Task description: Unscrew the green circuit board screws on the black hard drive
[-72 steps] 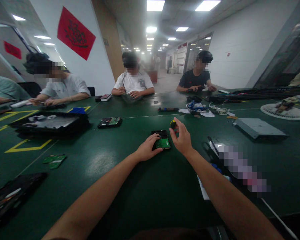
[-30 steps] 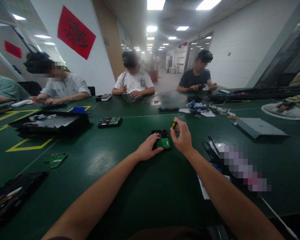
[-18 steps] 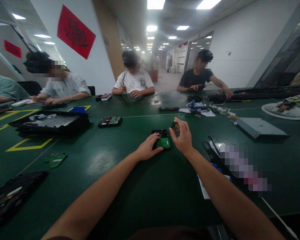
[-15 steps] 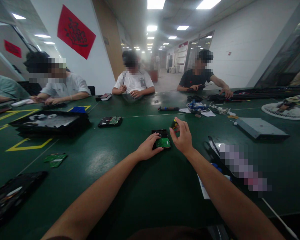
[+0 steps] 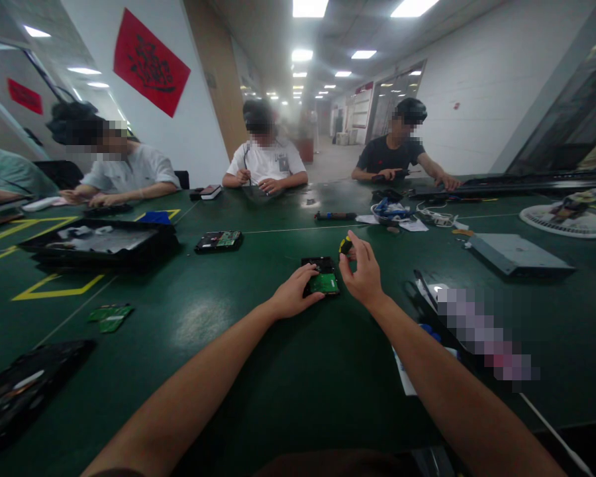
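Note:
A hard drive (image 5: 328,283) with a green circuit board and a black section at its far end lies on the green table in front of me. My left hand (image 5: 297,291) grips it from the left, fingers over its far part and thumb at its near edge. Just right of the drive, my right hand (image 5: 361,270) is raised, fingers pinched around the yellow and black handle of a screwdriver (image 5: 346,245). The screwdriver's shaft and tip cannot be made out.
A second drive (image 5: 218,241) lies farther left, near a black tray (image 5: 99,242). Green circuit boards (image 5: 110,318) and a black device (image 5: 30,391) sit at left. A grey metal box (image 5: 519,254) stands at right. Several people work across the table.
My right hand has turned the screwdriver handle slightly, and more of the handle shows. My left hand and the hard drive have stayed in place.

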Demonstrator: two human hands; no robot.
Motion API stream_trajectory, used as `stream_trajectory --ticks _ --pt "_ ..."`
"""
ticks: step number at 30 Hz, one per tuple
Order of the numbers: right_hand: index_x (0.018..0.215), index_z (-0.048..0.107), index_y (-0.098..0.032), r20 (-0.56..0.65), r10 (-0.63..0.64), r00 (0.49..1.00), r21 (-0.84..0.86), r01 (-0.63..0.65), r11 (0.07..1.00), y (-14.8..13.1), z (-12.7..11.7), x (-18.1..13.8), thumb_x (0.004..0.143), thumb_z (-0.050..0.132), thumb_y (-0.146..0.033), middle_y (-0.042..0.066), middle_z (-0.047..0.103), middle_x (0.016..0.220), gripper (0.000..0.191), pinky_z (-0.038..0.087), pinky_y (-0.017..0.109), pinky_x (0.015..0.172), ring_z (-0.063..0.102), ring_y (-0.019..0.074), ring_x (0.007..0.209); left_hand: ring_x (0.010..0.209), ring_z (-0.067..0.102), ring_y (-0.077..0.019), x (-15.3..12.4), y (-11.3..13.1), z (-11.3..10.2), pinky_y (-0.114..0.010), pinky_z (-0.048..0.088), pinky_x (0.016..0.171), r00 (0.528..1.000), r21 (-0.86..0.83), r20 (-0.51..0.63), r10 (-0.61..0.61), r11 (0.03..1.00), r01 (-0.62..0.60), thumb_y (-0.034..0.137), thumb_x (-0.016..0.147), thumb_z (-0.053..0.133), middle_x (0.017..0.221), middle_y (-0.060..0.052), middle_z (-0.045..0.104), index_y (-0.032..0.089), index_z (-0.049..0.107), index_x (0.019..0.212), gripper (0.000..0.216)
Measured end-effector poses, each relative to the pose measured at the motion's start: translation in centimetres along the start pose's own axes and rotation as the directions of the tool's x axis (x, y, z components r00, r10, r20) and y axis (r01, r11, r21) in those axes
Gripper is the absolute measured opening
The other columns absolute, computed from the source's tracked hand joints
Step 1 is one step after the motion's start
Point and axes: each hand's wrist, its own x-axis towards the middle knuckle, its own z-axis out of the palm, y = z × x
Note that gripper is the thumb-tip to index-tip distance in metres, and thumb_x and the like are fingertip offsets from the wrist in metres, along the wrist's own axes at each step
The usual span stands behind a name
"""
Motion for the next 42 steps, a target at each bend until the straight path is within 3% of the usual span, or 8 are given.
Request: stream_trajectory --ticks 3,8,14,19,24,30,35,42 --pt "0.155 0.041 -0.029 0.005 0.012 1.000 0.012 -0.012 1.000 -0.01 -0.03 0.02 0.099 0.058 -0.029 0.012 0.058 0.129 0.059 0.066 0.043 0.081 0.068 0.0235 0.097 0.154 0.035 -0.0331 -0.05 0.17 -0.09 -0.055 0.034 0.126 1.000 -0.011 -0.001 0.000 1.000 0.000 0.051 0.091 0.069 0.159 -0.017 0.046 0.020 0.051 0.145 0.064" --pt "0.157 0.037 -0.029 0.025 -0.024 0.999 -0.008 0.024 1.000 -0.17 -0.11 0.10 0.101 0.053 -0.028 0.014 0.058 0.138 0.059 0.061 0.051 0.098 0.064 0.0282 0.116 0.154 0.035 -0.0334 -0.04 0.16 -0.07 -0.056 0.034 0.126 1.000 -0.016 -0.001 0.001 1.000 -0.001 0.051 0.091 0.070 0.160 -0.016 0.045 0.021 0.051 0.145 0.065" --pt "0.152 0.043 -0.030 0.008 0.017 1.000 -0.002 -0.017 1.000 -0.13 -0.10 0.02 0.099 0.058 -0.032 0.013 0.058 0.128 0.055 0.066 0.045 0.081 0.068 0.0237 0.093 0.154 0.035 -0.0328 0.01 -0.03 0.02 -0.057 0.034 0.126 1.000 -0.019 -0.001 0.003 1.000 -0.003 0.052 0.091 0.070 0.159 -0.015 0.046 0.022 0.052 0.144 0.063" --pt "0.154 0.040 -0.027 0.010 -0.002 1.000 -0.007 0.002 1.000 -0.05 0.01 0.00 0.100 0.054 -0.027 0.015 0.059 0.130 0.056 0.063 0.050 0.092 0.067 0.0263 0.103 0.154 0.036 -0.0332 0.02 -0.01 0.03 -0.057 0.034 0.125 1.000 -0.010 0.004 -0.006 1.000 0.006 0.051 0.090 0.071 0.159 -0.016 0.046 0.022 0.052 0.144 0.064" --pt "0.152 0.043 -0.027 0.000 0.008 1.000 -0.005 -0.008 1.000 0.08 0.05 -0.02 0.098 0.059 -0.030 0.013 0.058 0.126 0.057 0.065 0.047 0.084 0.067 0.0242 0.095 0.154 0.035 -0.0331 0.03 0.04 -0.02 -0.057 0.034 0.125 1.000 -0.002 0.008 -0.005 1.000 0.005 0.051 0.091 0.070 0.159 -0.017 0.045 0.021 0.051 0.145 0.065" --pt "0.156 0.037 -0.026 0.015 -0.004 1.000 0.014 0.003 1.000 0.08 0.03 -0.06 0.099 0.054 -0.025 0.016 0.056 0.134 0.059 0.064 0.050 0.091 0.067 0.0266 0.104 0.154 0.035 -0.0327 0.02 0.26 -0.21 -0.055 0.034 0.126 1.000 0.013 0.014 0.003 1.000 -0.003 0.052 0.092 0.069 0.160 -0.016 0.044 0.021 0.050 0.145 0.065" --pt "0.154 0.040 -0.028 0.010 0.004 1.000 -0.007 -0.004 1.000 0.15 -0.02 -0.08 0.098 0.060 -0.030 0.014 0.057 0.130 0.059 0.066 0.046 0.080 0.067 0.0245 0.094 0.154 0.036 -0.0329 0.05 0.26 -0.22 -0.056 0.034 0.126 1.000 0.003 0.010 0.002 1.000 -0.002 0.053 0.092 0.068 0.159 -0.016 0.045 0.021 0.051 0.145 0.064" --pt "0.155 0.038 -0.028 0.015 0.007 1.000 0.005 -0.007 1.000 0.16 0.01 -0.05 0.099 0.055 -0.029 0.014 0.058 0.133 0.058 0.066 0.047 0.085 0.069 0.0253 0.098 0.154 0.035 -0.0329 0.05 -0.04 -0.05 -0.056 0.033 0.126 1.000 -0.004 0.006 0.004 1.000 -0.004 0.052 0.091 0.069 0.160 -0.015 0.045 0.022 0.050 0.146 0.065"
